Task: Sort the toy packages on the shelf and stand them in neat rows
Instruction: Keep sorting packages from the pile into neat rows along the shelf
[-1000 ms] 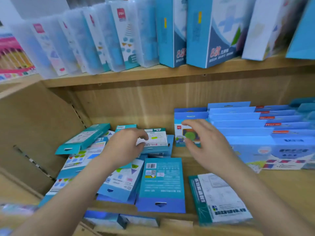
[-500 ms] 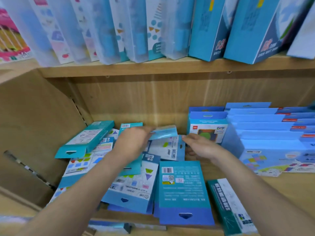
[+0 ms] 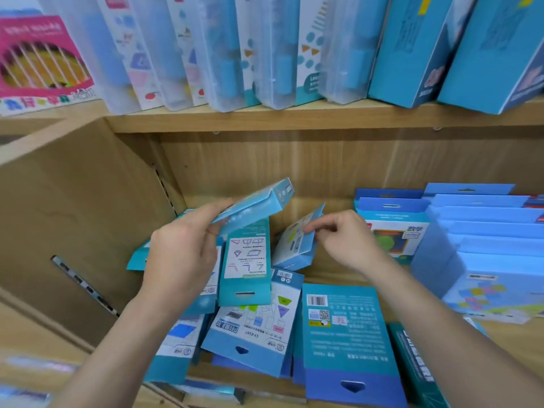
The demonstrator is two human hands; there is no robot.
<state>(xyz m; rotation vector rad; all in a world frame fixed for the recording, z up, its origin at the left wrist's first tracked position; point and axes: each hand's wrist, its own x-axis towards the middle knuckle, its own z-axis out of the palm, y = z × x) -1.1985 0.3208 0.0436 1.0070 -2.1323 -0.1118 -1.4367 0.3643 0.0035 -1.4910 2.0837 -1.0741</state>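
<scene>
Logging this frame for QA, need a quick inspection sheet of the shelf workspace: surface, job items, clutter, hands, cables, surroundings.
Surface: lower wooden shelf, bare only near the back middle.
Job's things: loose pile of flat packages lying at mixed angles on the left; standing row of blue packages on the right.
Clutter: teal box lying flat at the front edge.
Hands: left hand holds a light blue package lifted above the pile; right hand pinches a small tilted package.
Cables: nothing seen.
Surroundings: upper shelf with clear plastic cases and blue boxes standing upright; pink package far left.
</scene>
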